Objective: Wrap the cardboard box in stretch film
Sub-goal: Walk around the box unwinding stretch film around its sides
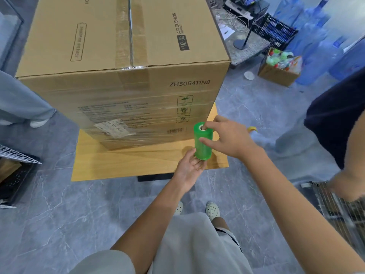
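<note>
A large cardboard box (122, 62) stands on a low wooden board (126, 161). Clear stretch film covers the lower part of its near face. A green roll of stretch film (203, 145) stands upright near the box's lower right corner. My right hand (229, 137) holds the roll from above, a finger in the top of its core and the thumb against its side. My left hand (189, 167) supports the roll's bottom end, fingers curled under it.
A person's legs (25, 103) stand at the left, another person (339, 119) at the right. An open carton of bottles (280, 66), blue water jugs (316, 48) and a black crate (274, 30) lie at the back right. Wire racks sit at both lower sides.
</note>
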